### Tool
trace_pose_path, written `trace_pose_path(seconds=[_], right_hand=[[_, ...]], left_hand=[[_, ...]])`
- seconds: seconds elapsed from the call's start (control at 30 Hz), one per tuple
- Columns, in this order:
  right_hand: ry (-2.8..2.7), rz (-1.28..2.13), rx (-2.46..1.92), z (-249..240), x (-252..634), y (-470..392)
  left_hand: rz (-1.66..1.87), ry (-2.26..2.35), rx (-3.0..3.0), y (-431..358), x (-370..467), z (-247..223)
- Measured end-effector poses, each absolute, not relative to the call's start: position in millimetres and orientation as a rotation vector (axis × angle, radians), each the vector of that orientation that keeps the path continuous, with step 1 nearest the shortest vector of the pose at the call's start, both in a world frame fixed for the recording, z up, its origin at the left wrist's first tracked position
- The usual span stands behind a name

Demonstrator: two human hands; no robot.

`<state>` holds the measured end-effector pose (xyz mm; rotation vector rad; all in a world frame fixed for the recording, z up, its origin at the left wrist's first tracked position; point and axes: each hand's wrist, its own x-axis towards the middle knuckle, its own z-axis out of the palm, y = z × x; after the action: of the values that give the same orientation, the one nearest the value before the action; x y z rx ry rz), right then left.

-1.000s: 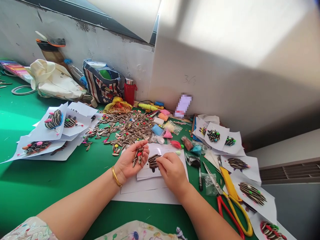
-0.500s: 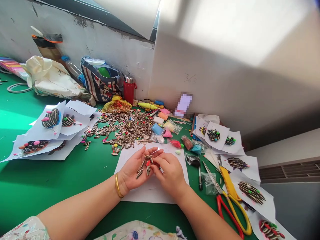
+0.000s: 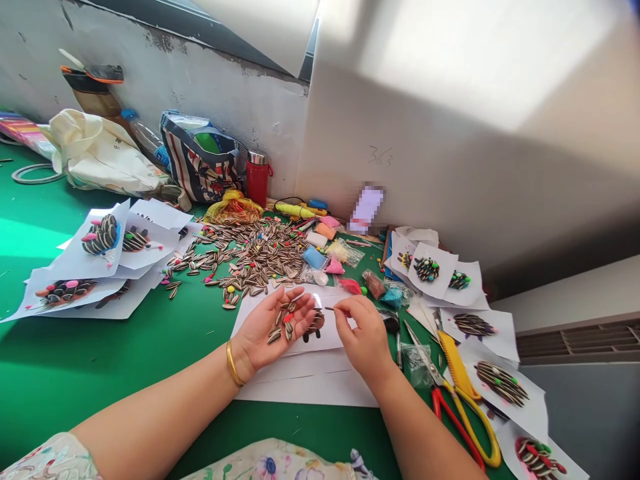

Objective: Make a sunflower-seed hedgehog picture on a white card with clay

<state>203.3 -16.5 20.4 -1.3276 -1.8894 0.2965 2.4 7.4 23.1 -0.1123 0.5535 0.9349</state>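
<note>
My left hand (image 3: pixel 273 327) is turned palm up with its fingers slightly curled, cradling several striped sunflower seeds (image 3: pixel 275 333) and a small red bit. Between the thumb and forefinger of my right hand (image 3: pixel 363 333), one thin sunflower seed (image 3: pixel 330 308) is pinched, pointing left. Below and between both hands lies a white sheet (image 3: pixel 327 343) bearing a brown clay figure (image 3: pixel 316 323) with seeds and dark stubby feet. The fingers of my left hand partly cover that figure.
A heap of sunflower seeds (image 3: pixel 260 257) spreads behind my hands, beside coloured clay packets (image 3: pixel 315 258). Scissors (image 3: pixel 457 400) and a yellow cutter (image 3: pixel 457 363) lie at right. Finished seed figures on paper (image 3: pixel 103 237) sit on both sides. A red flask (image 3: pixel 257 180) stands by the wall.
My right hand has drawn away from my left palm to the right, now with a seed in its fingertips. The brown figure on the sheet has come into view.
</note>
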Motion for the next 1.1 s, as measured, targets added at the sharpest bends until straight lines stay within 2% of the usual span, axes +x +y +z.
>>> trace_pose_path(seconds=[0.23,1.1], right_hand=[[-2.04,0.364,-1.525,0,215,-5],[-2.296,0.143,-1.495,-16,199,1]], left_hand=[[1.026,0.491,-0.129,27,-15,14],[0.998,0.528,-0.13,30,-14,7]])
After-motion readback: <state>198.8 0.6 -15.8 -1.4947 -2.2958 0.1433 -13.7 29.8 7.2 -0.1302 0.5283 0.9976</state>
